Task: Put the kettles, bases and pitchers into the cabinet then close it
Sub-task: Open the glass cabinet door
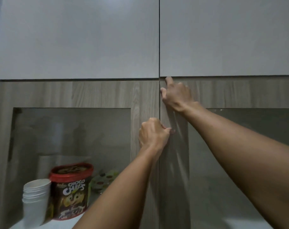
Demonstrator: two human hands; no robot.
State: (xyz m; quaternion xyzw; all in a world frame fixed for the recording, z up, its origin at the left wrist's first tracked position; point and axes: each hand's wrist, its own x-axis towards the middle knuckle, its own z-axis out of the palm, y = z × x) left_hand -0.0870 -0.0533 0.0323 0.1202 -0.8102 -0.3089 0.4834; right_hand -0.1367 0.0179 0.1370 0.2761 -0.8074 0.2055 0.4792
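Observation:
A wall cabinet fills the head view, with two wood-framed glass doors meeting at a centre seam. The left door (145, 100) and the right door (231, 93) both lie flush. My left hand (154, 133) is curled at the seam, its fingertips hooked on the left door's inner edge. Higher up, my right hand (176, 93) rests on the right door's inner edge, thumb at the seam and index finger pointing up to the door's top corner. No kettle, base or pitcher is plainly visible; only dim shapes show behind the glass.
A stack of white paper cups (35, 199) and a red-lidded choco chips tub (70, 190) stand at the lower left on a white counter (62, 223). A green patterned item (104, 179) sits behind them. Plain grey upper cabinet doors (77, 38) hang above.

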